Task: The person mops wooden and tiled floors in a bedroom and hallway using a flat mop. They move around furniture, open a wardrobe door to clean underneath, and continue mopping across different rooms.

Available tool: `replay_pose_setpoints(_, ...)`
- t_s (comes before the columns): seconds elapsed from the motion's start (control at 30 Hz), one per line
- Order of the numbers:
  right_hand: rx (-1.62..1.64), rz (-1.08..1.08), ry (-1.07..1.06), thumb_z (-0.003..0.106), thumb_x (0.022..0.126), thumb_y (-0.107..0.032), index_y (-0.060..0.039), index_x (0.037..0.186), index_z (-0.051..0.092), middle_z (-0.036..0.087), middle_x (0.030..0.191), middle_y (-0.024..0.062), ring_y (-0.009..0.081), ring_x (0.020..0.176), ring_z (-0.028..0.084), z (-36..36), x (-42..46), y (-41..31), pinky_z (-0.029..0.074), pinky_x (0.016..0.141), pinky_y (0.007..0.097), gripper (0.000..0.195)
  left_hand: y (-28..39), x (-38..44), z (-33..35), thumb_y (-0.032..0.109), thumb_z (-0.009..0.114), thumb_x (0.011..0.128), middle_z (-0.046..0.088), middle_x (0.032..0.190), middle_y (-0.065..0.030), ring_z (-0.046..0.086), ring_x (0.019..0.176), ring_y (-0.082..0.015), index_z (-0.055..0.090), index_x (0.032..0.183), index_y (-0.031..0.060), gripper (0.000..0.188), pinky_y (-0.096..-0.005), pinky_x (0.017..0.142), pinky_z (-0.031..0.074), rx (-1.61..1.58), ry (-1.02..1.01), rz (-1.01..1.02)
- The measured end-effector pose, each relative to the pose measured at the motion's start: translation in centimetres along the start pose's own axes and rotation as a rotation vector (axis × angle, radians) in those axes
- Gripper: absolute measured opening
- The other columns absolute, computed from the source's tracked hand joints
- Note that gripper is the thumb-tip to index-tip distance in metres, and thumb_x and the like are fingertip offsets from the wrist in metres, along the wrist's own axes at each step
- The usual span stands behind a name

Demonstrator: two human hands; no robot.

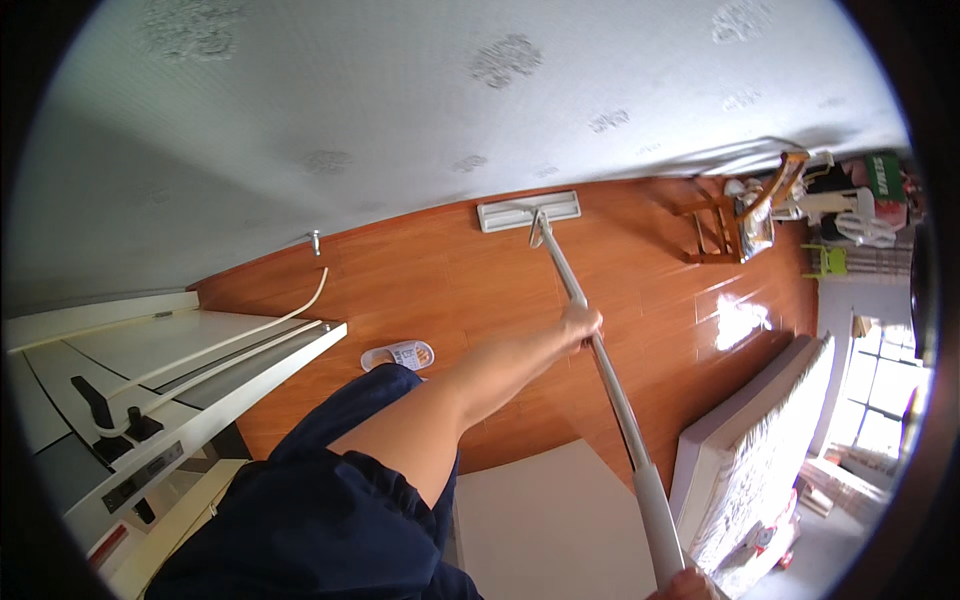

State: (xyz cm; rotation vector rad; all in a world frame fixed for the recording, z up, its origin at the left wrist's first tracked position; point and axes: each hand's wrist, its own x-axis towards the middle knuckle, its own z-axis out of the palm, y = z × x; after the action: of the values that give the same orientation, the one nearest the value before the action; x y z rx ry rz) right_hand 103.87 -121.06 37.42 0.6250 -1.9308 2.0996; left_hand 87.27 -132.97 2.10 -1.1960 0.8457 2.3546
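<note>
My left hand (582,327) is closed around the metal pole (616,390) of a flat mop, about midway along it. At the bottom edge, my right hand (685,585) grips the thicker grey upper part of the handle (658,517); that hand is partly cut off by the frame. The rectangular mop head (529,211) lies flat on the wood floor (480,277), close along the skirting at the foot of the wall. A wire loop joins the pole to it. One slippered foot (397,355) shows beyond my dark blue clothing.
A metal door stop (315,242) sticks out low from the patterned wall (420,97). To the left, a white desk (270,360) carries a cable and plugs. A wooden chair (724,232) holding items stands right, beyond a bed (750,457). A pale flat surface (551,525) lies below.
</note>
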Motion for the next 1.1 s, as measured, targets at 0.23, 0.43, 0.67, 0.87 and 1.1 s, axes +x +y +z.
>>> replay_pose_setpoints(0.23,0.261,0.142,0.022,0.037,0.068,-0.016,-0.0106,0.046,0.033,0.032,0.042,0.0012,0.0138,0.04,0.033,-2.0,0.0,-3.0,0.032,0.05,0.0332,0.022,-1.6,-9.5,-8.8,0.003,0.048,0.07,0.045,0.067,-0.0115,0.051,0.05,-0.0198,0.026,0.105,0.001,0.041,-0.0302,0.037,0.043,-0.108,0.145,-0.05)
replay_pose_setpoints(0.43,0.39,0.185,-0.001,0.037,0.073,-0.017,-0.011,0.052,0.035,0.035,0.047,0.0017,0.0146,0.045,0.035,0.4,0.8,-3.0,0.031,0.057,0.0322,0.022,-0.9,-11.4,-24.5,0.039,0.034,0.081,0.047,0.104,-0.0235,0.044,0.099,-0.0345,0.051,0.098,0.0046,0.042,-0.047,0.082,0.035,0.981,-0.033,0.264)
replay_pose_setpoints(0.67,0.398,0.047,-0.18,0.038,0.071,-0.019,-0.011,0.052,0.034,0.033,0.046,0.0009,0.0144,0.044,0.034,0.7,-0.8,-3.2,0.032,0.056,0.0325,0.022,-1.6,-24.0,-45.0,0.011,0.044,0.076,0.039,0.114,-0.0232,0.04,0.103,-0.0349,0.043,0.112,0.0039,0.036,-0.06,0.081,0.027,2.185,0.758,-0.712)
replay_pose_setpoints(0.87,0.346,0.102,-0.047,0.035,0.072,-0.02,-0.0113,0.051,0.032,0.03,0.045,0.0013,0.0139,0.043,0.031,0.9,-2.7,-3.7,0.031,0.056,0.0329,0.023,-5.6,-24.1,-48.2,0.01,0.055,0.068,0.047,0.106,-0.0194,0.048,0.093,-0.0356,0.05,0.104,0.0039,0.037,-0.0539,0.07,0.041,2.652,0.474,-0.818)
replay_pose_setpoints(1.1,0.431,0.052,-0.084,0.034,0.072,-0.019,-0.0105,0.051,0.032,0.028,0.045,0.0024,0.0153,0.045,0.032,0.7,-5.4,-3.9,0.032,0.057,0.0344,0.023,-16.6,-30.0,-48.3,0.013,0.06,0.065,0.048,0.103,-0.0192,0.048,0.092,-0.0368,0.049,0.106,0.0026,0.043,-0.0529,0.07,0.042,2.747,0.635,-0.991)
